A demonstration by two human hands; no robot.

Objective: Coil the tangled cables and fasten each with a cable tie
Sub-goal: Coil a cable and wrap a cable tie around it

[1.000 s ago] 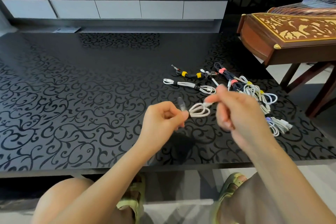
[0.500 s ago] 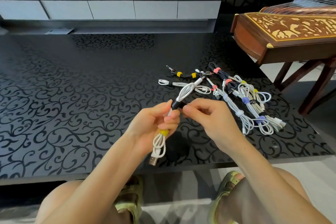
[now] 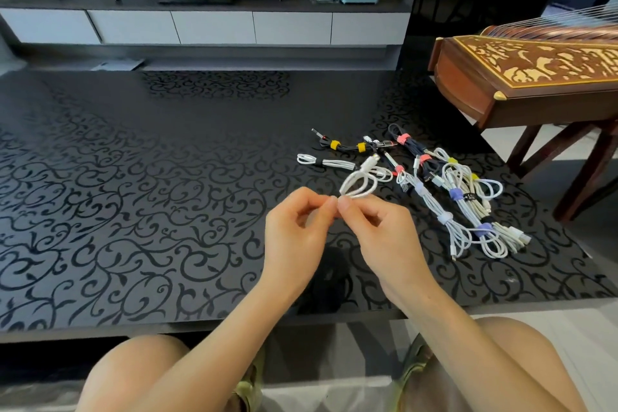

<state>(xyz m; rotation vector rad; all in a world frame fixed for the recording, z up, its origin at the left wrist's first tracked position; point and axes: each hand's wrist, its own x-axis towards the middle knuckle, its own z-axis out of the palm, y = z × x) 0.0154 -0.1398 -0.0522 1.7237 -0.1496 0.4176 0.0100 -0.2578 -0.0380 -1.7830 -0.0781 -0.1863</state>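
Head view: tied bundles right of white cable, wooden zither beyond.

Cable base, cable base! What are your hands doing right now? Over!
Left hand and right hand both pinching white cable, loops fanned out beyond the pinch. Tie not in sight. Tied bundles lie right, on table, clear of hands. Over.
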